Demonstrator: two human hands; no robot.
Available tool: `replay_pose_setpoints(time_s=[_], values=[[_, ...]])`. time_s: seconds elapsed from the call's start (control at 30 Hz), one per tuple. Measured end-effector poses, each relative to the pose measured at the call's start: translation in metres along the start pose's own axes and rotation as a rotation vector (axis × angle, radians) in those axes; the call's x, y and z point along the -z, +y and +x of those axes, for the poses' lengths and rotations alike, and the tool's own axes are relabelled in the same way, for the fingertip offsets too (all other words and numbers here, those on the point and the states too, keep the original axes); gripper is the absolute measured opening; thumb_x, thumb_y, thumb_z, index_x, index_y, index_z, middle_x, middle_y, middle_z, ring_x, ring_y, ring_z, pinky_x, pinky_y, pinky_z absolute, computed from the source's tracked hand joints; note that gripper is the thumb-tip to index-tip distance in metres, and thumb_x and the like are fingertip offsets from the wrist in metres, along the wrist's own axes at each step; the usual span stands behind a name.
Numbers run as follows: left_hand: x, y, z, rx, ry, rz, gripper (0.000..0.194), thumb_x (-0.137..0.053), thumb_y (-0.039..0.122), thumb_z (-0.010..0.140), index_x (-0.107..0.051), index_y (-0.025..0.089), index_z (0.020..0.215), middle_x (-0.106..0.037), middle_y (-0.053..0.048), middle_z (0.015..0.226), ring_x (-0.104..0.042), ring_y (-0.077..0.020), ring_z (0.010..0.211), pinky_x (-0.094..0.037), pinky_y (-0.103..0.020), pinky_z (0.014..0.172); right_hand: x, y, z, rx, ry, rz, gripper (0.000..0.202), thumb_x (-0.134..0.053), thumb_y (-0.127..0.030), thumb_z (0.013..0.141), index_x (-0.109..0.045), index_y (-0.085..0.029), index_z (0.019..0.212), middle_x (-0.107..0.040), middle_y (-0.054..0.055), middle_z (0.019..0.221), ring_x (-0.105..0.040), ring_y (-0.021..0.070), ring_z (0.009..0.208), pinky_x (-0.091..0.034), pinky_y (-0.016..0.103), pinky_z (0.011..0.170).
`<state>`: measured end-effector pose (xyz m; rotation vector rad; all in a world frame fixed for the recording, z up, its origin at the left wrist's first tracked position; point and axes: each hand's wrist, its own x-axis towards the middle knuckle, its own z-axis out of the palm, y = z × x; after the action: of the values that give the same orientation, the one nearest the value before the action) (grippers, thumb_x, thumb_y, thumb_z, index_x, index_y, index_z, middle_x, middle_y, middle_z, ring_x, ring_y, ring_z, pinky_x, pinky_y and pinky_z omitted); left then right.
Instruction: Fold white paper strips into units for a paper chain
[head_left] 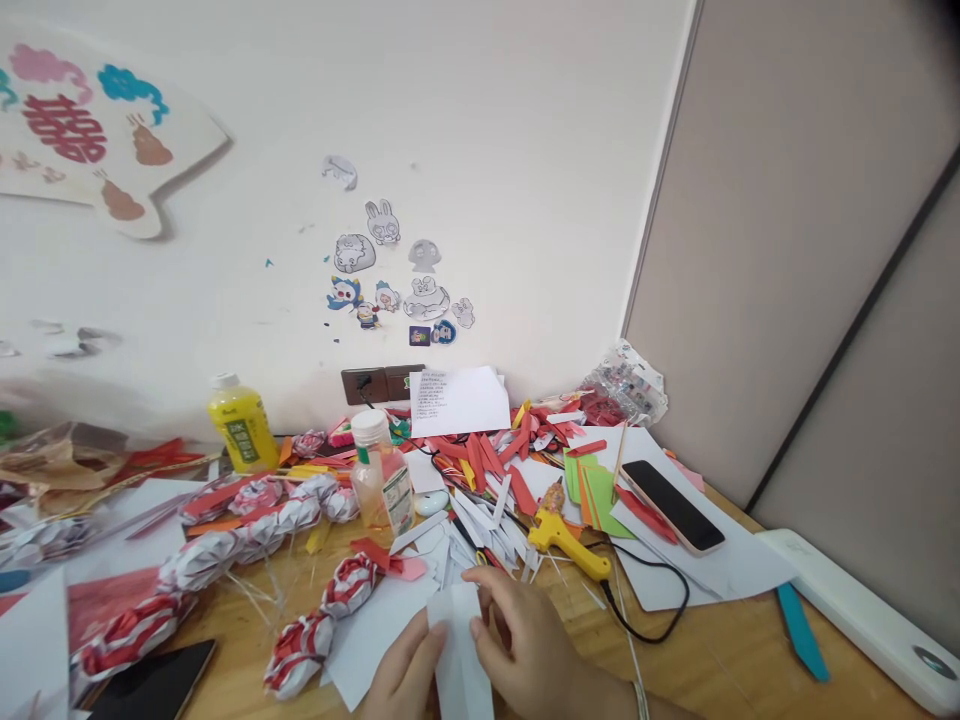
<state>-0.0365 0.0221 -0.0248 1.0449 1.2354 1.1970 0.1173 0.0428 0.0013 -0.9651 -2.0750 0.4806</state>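
A strip of white paper [459, 650], with a crease along its length, is held upright between my two hands at the bottom middle. My left hand [406, 665] pinches its left edge between thumb and fingers. On the right edge, my right hand [525, 640] grips the paper with curled fingers, its index finger near the top. Just beyond lie many loose folded white paper pieces [480, 520]. Left of my hands, a red-and-white folded paper chain [300, 650] rests partly on a white sheet [382, 630].
Behind stand a clear jar [375, 470] and a yellow bottle [241, 425]. A yellow glue gun [566, 545] with a black cord lies right of centre. Farther right are a phone [671, 505], a teal blade-shaped piece [801, 635] and a long white device [862, 610]. Another dark phone [154, 685] lies front left.
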Motion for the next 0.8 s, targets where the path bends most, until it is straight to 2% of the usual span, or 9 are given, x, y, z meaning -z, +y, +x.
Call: replay_pose_setpoints(time_s=[0.07, 0.13, 0.2, 0.3, 0.4, 0.5, 0.6, 0.7, 0.8], values=[[-0.007, 0.01, -0.003, 0.018, -0.107, -0.103, 0.034, -0.062, 0.043, 0.066, -0.065, 0.016, 0.086, -0.073, -0.006, 0.085, -0.062, -0.0272, 0.086, -0.049, -0.035, 0.075, -0.002, 0.002, 0.0, 0.022, 0.032, -0.012, 0.032, -0.043, -0.015, 0.077, -0.05, -0.02, 0.108, -0.061, 0.001, 0.075, -0.053, 0.014, 0.059, -0.038, 0.025, 0.059], [-0.013, 0.019, -0.006, 0.075, -0.135, -0.137, 0.034, -0.063, 0.041, 0.067, -0.063, 0.014, 0.087, -0.073, -0.006, 0.08, -0.064, -0.0255, 0.075, -0.05, -0.032, 0.062, -0.005, 0.005, -0.001, 0.022, 0.036, 0.002, 0.032, -0.044, -0.015, 0.078, -0.051, -0.021, 0.109, -0.061, 0.001, 0.073, -0.054, 0.0142, 0.06, -0.039, 0.025, 0.06], [-0.017, 0.025, -0.008, 0.103, -0.115, -0.145, 0.034, -0.064, 0.041, 0.065, -0.062, 0.014, 0.085, -0.073, -0.006, 0.076, -0.064, -0.0242, 0.068, -0.049, -0.03, 0.055, -0.008, 0.007, -0.001, -0.033, 0.036, 0.044, 0.033, -0.046, -0.016, 0.077, -0.051, -0.02, 0.109, -0.06, 0.0, 0.071, -0.054, 0.014, 0.06, -0.04, 0.024, 0.059], [-0.017, 0.025, -0.005, 0.104, -0.061, -0.144, 0.034, -0.067, 0.042, 0.062, -0.062, 0.015, 0.082, -0.072, -0.004, 0.069, -0.064, -0.0234, 0.064, -0.049, -0.03, 0.055, -0.012, 0.009, -0.001, -0.163, 0.048, 0.141, 0.032, -0.05, -0.016, 0.075, -0.051, -0.02, 0.107, -0.059, -0.001, 0.07, -0.055, 0.0129, 0.059, -0.041, 0.022, 0.057], [-0.014, 0.021, -0.001, 0.075, -0.044, -0.165, 0.032, -0.068, 0.04, 0.061, -0.061, 0.016, 0.082, -0.072, -0.004, 0.073, -0.064, -0.0242, 0.073, -0.05, -0.032, 0.063, -0.014, 0.011, 0.0, -0.212, 0.053, 0.176, 0.024, -0.051, -0.016, 0.075, -0.054, -0.019, 0.099, -0.06, -0.001, 0.07, -0.053, 0.0118, 0.056, -0.041, 0.021, 0.054], [-0.012, 0.019, 0.0, 0.076, -0.087, -0.156, 0.031, -0.068, 0.04, 0.062, -0.062, 0.016, 0.081, -0.072, -0.004, 0.076, -0.063, -0.0242, 0.077, -0.049, -0.033, 0.069, -0.01, 0.011, 0.001, -0.104, 0.074, 0.061, 0.018, -0.05, -0.014, 0.076, -0.057, -0.019, 0.092, -0.061, 0.0, 0.071, -0.053, 0.0129, 0.058, -0.041, 0.024, 0.058], [-0.013, 0.021, -0.003, 0.092, -0.08, -0.12, 0.031, -0.064, 0.041, 0.065, -0.062, 0.016, 0.083, -0.07, -0.003, 0.077, -0.061, -0.0218, 0.071, -0.049, -0.03, 0.065, -0.004, 0.009, 0.001, 0.092, 0.059, -0.099, 0.018, -0.046, -0.014, 0.08, -0.058, -0.02, 0.092, -0.062, 0.003, 0.076, -0.055, 0.0163, 0.068, -0.04, 0.027, 0.062], [-0.015, 0.022, -0.007, 0.118, -0.031, -0.096, 0.033, -0.061, 0.045, 0.067, -0.062, 0.016, 0.084, -0.064, 0.001, 0.061, -0.055, -0.0173, 0.058, -0.046, -0.026, 0.054, 0.0, 0.006, 0.0, 0.242, 0.041, -0.188, 0.023, -0.04, -0.016, 0.085, -0.058, -0.02, 0.099, -0.063, 0.005, 0.081, -0.055, 0.0178, 0.074, -0.041, 0.028, 0.064], [-0.016, 0.022, -0.009, 0.114, 0.022, -0.102, 0.035, -0.058, 0.049, 0.067, -0.061, 0.017, 0.081, -0.053, 0.006, 0.051, -0.049, -0.0146, 0.05, -0.042, -0.023, 0.048, 0.002, 0.005, 0.001, 0.318, 0.069, -0.228, 0.025, -0.038, -0.016, 0.086, -0.059, -0.019, 0.099, -0.063, 0.006, 0.079, -0.055, 0.0171, 0.071, -0.041, 0.028, 0.06]])
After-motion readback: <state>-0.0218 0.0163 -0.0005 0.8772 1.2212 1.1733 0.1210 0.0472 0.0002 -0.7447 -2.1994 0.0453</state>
